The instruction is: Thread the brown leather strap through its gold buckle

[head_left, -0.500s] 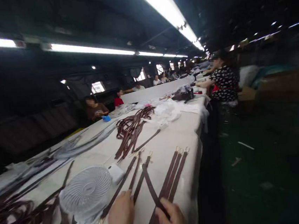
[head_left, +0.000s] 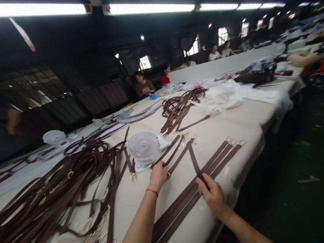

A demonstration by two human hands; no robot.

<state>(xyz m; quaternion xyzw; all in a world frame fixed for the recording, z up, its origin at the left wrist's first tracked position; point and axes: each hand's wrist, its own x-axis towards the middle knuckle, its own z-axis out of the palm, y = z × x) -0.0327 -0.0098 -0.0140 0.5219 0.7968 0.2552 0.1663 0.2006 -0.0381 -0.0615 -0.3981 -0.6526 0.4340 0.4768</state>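
My right hand (head_left: 212,195) is closed on a dark brown leather strap (head_left: 194,160), which rises from the fingers toward the far side of the table. My left hand (head_left: 158,175) rests with its fingers pressed on another brown strap (head_left: 172,155) beside a small white fan (head_left: 143,147). Three long straps with gold rings (head_left: 217,160) lie side by side under and past my right hand. A large tangled heap of brown straps (head_left: 57,192) with gold clasps lies to the left.
The long table (head_left: 245,128) has a white cloth; its edge drops off at the right to a dark floor. Farther along lie another strap bundle (head_left: 180,106), white plastic bags (head_left: 222,94) and a second fan (head_left: 54,137). Several people sit beyond the table.
The view has swung left and pulled back, showing both forearms and the big strap heap. Both hands stay on their straps by the fan.
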